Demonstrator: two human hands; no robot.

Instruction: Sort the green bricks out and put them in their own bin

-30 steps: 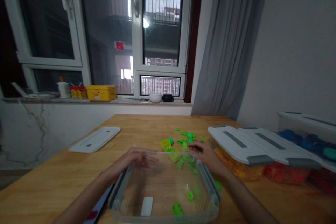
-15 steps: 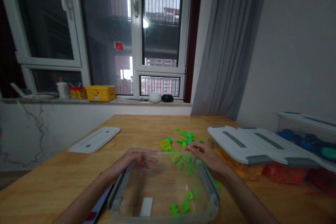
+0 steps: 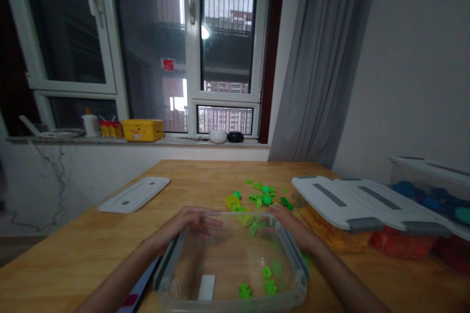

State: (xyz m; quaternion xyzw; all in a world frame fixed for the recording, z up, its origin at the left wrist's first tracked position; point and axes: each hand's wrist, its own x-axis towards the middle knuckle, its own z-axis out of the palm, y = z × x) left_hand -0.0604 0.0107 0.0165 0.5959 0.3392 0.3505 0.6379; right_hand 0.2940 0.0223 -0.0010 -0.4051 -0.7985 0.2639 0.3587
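A clear plastic box (image 3: 223, 303) with grey side clips stands right in front of me. My left hand (image 3: 191, 220) is at its far left corner, gripping the rim with fingers bent over the edge. Inside the box lie a few bright green toy blocks (image 3: 245, 290) and a small green ring (image 3: 266, 272). My right hand (image 3: 288, 222) is at the far right corner; its fingers are behind the clear wall, blurred, so I cannot tell what they hold. Just beyond the box are loose green blocks (image 3: 259, 200), green balls (image 3: 267, 199) and a yellow-green piece (image 3: 232, 202).
A white lid (image 3: 135, 195) lies on the wooden table (image 3: 194, 181) at the left. On the right stand lidded boxes (image 3: 330, 200) with orange and red pieces, and another box (image 3: 433, 195) with blue pieces. A flat dark-edged object (image 3: 141, 283) lies partly under my left forearm.
My right hand has come lower and nearer, down behind the box's far right corner. A green block inside the box has shifted right. My left hand stays at the rim.
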